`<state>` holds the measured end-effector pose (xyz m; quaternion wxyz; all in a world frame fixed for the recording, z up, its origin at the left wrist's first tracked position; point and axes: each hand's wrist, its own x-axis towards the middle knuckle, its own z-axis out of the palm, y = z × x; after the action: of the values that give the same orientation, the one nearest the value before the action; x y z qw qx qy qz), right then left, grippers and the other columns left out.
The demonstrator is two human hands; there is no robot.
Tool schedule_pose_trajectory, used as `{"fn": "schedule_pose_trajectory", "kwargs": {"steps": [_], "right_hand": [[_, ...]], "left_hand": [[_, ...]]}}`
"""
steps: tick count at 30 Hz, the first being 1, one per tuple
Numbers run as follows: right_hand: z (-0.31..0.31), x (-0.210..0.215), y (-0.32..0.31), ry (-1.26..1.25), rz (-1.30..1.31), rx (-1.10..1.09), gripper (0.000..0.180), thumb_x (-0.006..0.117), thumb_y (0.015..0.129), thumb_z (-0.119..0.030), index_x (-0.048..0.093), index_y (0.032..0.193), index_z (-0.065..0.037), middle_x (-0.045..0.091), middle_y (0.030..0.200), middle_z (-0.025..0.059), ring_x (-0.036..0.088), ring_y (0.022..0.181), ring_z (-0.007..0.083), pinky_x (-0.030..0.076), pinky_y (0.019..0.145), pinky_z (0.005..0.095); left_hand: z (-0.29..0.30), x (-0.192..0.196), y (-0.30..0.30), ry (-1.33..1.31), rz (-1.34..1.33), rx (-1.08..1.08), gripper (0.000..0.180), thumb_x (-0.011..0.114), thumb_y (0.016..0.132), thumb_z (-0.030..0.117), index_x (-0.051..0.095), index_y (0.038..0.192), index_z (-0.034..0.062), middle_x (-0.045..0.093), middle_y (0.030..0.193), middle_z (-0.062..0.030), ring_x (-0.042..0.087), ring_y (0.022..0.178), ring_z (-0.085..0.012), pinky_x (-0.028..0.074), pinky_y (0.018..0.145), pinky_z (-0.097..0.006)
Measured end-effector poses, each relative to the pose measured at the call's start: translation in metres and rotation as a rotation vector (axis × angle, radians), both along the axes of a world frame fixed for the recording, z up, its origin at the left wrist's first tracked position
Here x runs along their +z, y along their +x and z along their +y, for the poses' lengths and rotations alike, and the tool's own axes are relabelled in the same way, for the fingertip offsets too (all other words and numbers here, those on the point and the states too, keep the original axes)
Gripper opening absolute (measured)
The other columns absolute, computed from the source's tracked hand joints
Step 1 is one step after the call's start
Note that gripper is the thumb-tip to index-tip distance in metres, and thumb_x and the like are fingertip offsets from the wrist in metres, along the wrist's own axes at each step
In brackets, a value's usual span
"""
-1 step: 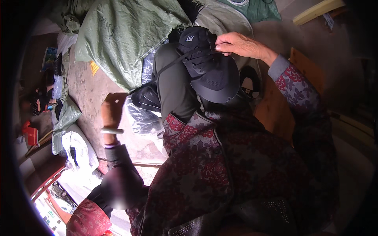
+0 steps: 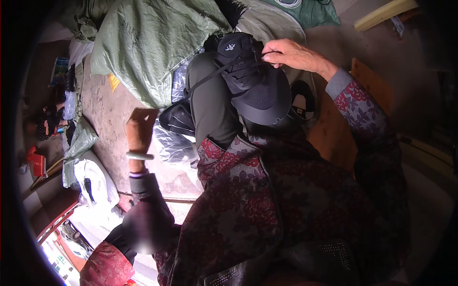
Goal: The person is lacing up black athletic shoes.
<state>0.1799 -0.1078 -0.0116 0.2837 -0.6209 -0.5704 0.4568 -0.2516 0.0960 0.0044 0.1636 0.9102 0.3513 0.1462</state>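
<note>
A black lace-up shoe (image 2: 262, 95) lies on my lap over my grey-green trouser leg (image 2: 210, 100), its toe towards me and a small white emblem on its tongue. My right hand (image 2: 281, 53) is at the shoe's right side, thumb and fingers pinched on a lace end. The other end of the black shoelace (image 2: 202, 82) stretches left across the trouser leg towards my left hand (image 2: 141, 126). That hand, with a pale bangle at the wrist, is raised at the left with its fingers closed at the lace's end; its fingertips are partly in shadow.
A green woven sheet (image 2: 152, 47) covers things ahead. Beside my leg lie a black item (image 2: 176, 119) and clear plastic wrapping (image 2: 174, 145). Another black shoe (image 2: 303, 97) is at the right, near a wooden board (image 2: 334, 138). White plastic bags (image 2: 98, 183) stand at the left.
My left hand has shifted slightly right and up. My right hand has barely moved, and the shoe stays in place.
</note>
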Motion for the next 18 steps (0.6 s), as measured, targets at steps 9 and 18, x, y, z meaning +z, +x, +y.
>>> {"fn": "schedule_pose_trajectory", "kwargs": {"steps": [9, 18], "right_hand": [[-0.021, 0.006, -0.004, -0.045, 0.386, -0.255, 0.022, 0.061, 0.098, -0.023, 0.063, 0.104, -0.002, 0.062, 0.091, -0.0008, 0.052, 0.071, 0.0039, 0.043, 0.062, 0.0203], [-0.031, 0.001, 0.002, -0.106, 0.939, -0.4, 0.029, 0.057, 0.099, -0.01, 0.058, 0.127, 0.0, 0.064, 0.107, 0.004, 0.042, 0.059, -0.0002, 0.037, 0.055, 0.0148]], "left_hand": [[-0.046, 0.011, 0.133, -0.213, -0.143, -0.203, 0.027, 0.076, 0.082, 0.011, 0.069, 0.107, 0.0061, 0.068, 0.097, -0.0097, 0.064, 0.07, -0.0213, 0.052, 0.068, -0.032], [-0.043, 0.007, 0.145, -0.493, -0.127, -0.185, 0.017, 0.072, 0.085, 0.008, 0.07, 0.101, 0.0045, 0.071, 0.09, -0.0071, 0.063, 0.076, -0.0146, 0.051, 0.071, -0.029]]}}
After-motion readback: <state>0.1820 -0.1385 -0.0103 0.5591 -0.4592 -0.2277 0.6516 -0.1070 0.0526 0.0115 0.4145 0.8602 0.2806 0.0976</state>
